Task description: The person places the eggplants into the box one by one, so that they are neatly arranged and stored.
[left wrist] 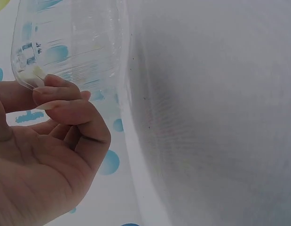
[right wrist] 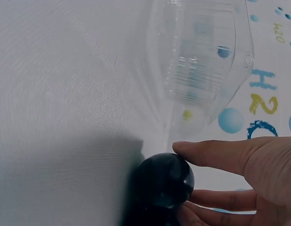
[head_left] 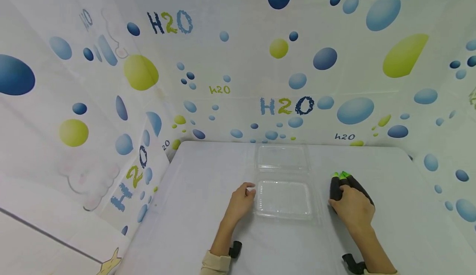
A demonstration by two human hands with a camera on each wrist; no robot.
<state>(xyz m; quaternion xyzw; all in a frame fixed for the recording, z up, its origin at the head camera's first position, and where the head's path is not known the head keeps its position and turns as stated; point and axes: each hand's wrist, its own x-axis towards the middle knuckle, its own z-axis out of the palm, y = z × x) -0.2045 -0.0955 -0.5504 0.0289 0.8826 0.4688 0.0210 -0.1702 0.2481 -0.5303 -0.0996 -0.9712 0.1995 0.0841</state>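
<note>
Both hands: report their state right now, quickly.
Left hand: closed, pinching the edge of the clear container.
Right hand: closed, holding at least one black eggplant.

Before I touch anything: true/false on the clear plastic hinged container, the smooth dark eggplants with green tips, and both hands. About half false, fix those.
1. The clear plastic hinged container is open on the white table. True.
2. The person's right hand grips the smooth dark eggplants with green tips. True.
3. The eggplants lie inside the container. False: they are to its right, outside it.
4. The person's left hand is at the container's left edge. True.
5. The eggplants' green tips point toward the person. False: they point away, toward the far side of the table.
</note>
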